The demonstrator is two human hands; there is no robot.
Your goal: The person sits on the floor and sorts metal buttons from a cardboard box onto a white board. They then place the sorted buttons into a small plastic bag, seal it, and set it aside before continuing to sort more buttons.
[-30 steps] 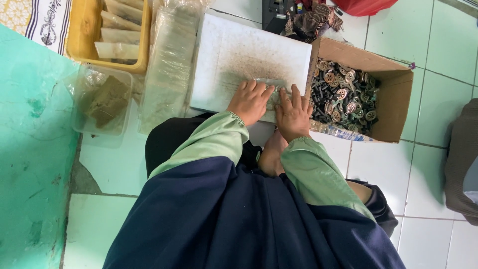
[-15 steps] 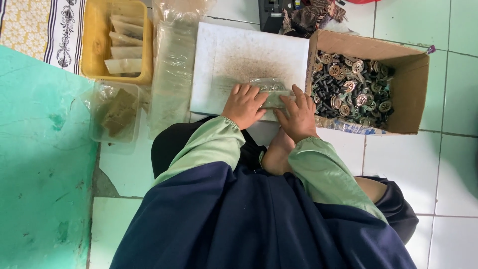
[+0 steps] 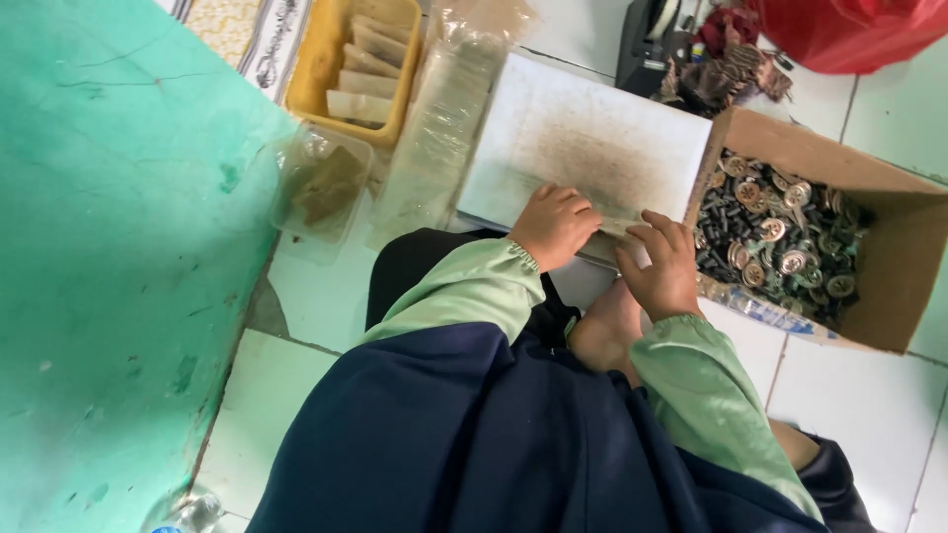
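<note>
Both hands sit at the near edge of the white board (image 3: 592, 138), pinching a small clear plastic packet (image 3: 620, 225) between them. Left hand (image 3: 555, 225) is curled, fingers narrow, pressed on the packet's left end. Right hand (image 3: 664, 265) is also curled, fingertips on the right end. Contents of the packet can't be made out, too small and partly covered.

Packet position: lying flat on the board's near edge, between the two hands, just left of the cardboard box (image 3: 894, 259).

Orientation: long axis runs left-right, roughly parallel to the board's near edge, slightly tilted so the right end sits nearer the person. Which end is the open one, can't tell.

Risks, as I judge them:
- Packet overhangs the near edge; a loose pinch and it drops onto the person's lap or the tile floor (image 3: 849, 395).
- Board surface is dusty with dark grit; that could get into the packet or foul a fold.
- Box of small metal parts (image 3: 780, 237) is touching the board's right side; a right-elbow swing could knock it.
- Stack of clear bags (image 3: 434, 128) to the left looks slippery and may slide toward the yellow tray (image 3: 341, 69).
</note>
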